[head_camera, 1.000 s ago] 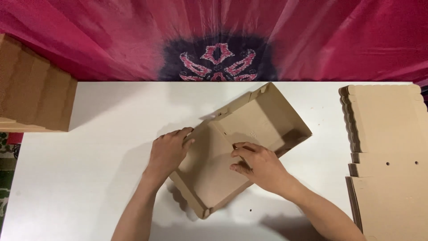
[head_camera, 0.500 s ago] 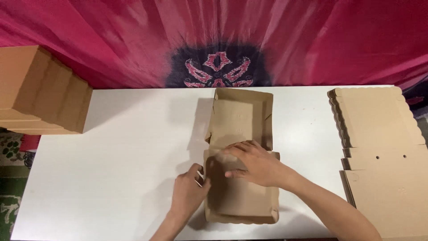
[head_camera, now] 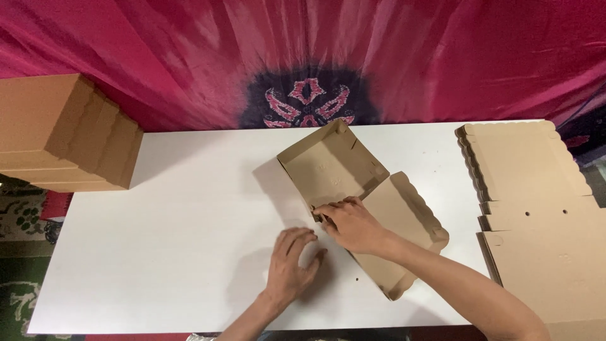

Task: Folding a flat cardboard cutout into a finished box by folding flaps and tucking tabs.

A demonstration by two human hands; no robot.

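Cardboard box [head_camera: 353, 189] under right hand [head_camera: 353, 224], just beside left hand [head_camera: 290, 265].

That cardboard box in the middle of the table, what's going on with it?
A person is working a brown cardboard box on a white table. The box lies open, tray walls up, its scalloped lid spread flat. The right hand presses its fingertips at the fold between tray and lid; the left hand rests flat on the table beside it. Flat blanks are stacked at right, finished boxes at left.
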